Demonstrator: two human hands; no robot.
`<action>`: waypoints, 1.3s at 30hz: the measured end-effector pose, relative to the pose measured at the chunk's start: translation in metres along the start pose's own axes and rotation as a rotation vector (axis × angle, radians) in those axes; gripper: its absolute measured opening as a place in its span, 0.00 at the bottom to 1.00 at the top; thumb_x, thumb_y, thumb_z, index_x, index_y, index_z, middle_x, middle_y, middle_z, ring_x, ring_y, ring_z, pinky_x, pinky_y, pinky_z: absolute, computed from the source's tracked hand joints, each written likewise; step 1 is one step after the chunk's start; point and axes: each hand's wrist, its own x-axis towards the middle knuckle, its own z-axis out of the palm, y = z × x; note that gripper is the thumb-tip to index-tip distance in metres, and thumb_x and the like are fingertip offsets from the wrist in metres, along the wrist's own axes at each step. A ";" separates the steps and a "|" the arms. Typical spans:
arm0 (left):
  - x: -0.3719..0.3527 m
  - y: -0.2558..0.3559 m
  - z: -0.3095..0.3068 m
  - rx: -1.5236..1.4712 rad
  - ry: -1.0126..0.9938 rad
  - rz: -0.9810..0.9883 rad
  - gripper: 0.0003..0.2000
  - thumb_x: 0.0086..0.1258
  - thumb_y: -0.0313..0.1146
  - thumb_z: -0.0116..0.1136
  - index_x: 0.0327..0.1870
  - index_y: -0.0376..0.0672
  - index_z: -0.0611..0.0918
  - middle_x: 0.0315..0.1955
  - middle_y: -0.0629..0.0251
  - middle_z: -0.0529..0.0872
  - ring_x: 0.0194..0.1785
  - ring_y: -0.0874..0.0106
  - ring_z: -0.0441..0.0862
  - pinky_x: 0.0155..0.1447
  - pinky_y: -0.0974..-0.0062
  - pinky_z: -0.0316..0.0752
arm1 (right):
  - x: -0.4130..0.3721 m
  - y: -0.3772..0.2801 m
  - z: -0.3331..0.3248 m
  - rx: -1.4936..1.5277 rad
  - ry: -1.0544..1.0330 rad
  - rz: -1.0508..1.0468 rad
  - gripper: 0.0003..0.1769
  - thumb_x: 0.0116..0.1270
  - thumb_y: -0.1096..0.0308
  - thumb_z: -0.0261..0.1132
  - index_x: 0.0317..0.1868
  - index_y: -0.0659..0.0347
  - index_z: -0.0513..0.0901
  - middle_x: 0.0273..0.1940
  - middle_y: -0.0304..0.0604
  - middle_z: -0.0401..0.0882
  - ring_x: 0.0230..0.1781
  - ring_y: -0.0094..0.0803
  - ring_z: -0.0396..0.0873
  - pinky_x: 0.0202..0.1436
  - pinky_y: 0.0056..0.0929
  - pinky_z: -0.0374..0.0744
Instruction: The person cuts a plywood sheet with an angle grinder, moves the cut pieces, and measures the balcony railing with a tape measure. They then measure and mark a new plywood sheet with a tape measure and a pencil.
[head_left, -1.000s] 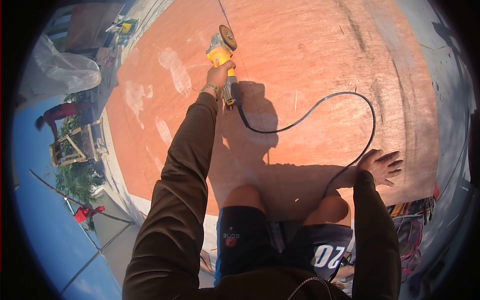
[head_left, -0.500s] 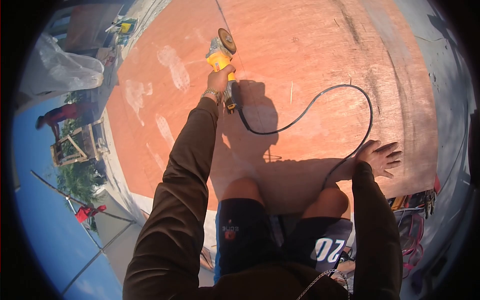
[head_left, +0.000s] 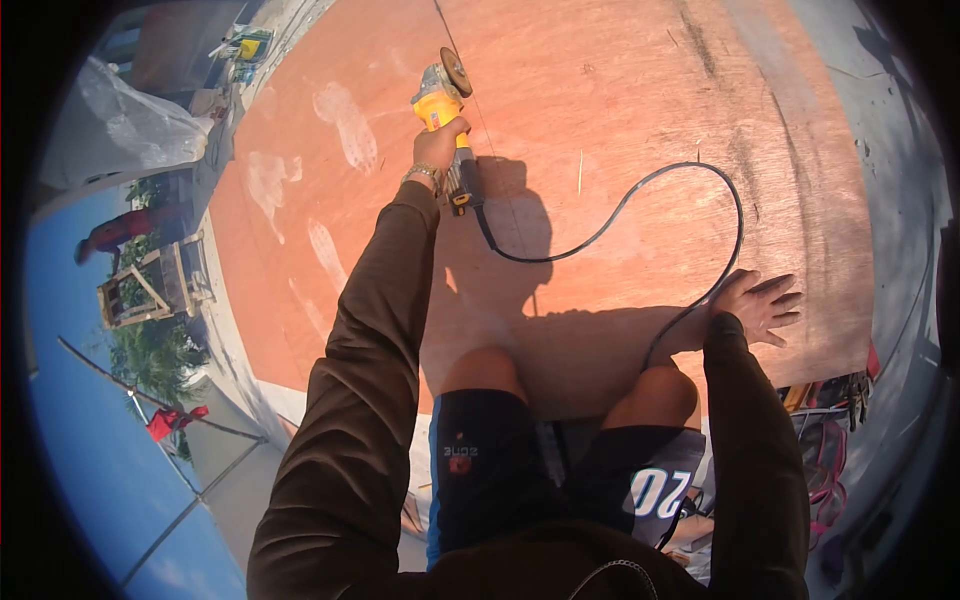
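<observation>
My left hand is wrapped round the yellow and black body of an angle grinder. Its brown disc stands edge-on at the far end, close to a dark seam line in the reddish plywood sheet. A black power cord leaves the grinder's rear and loops across the sheet towards my right knee. Fingers spread, my right hand lies flat on the plywood near its right side, beside the cord. Pale patches mark the sheet left of the grinder.
A person bends near a wooden frame on the far left. Clear plastic sheeting hangs above there. Tools and a pink strap lie below the sheet's lower right edge. My knees are at its near edge.
The grinder and my left hand have shifted slightly up in view, with the disc a little farther along the seam. My right hand stays spread on the sheet.
</observation>
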 end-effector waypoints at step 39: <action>-0.090 -0.009 0.003 -0.144 -0.087 -0.076 0.15 0.60 0.33 0.68 0.43 0.33 0.80 0.26 0.62 0.82 0.24 0.67 0.83 0.29 0.68 0.82 | 0.001 -0.001 -0.006 -0.004 -0.056 -0.004 0.44 0.69 0.39 0.48 0.82 0.48 0.55 0.83 0.53 0.45 0.84 0.57 0.41 0.73 0.83 0.42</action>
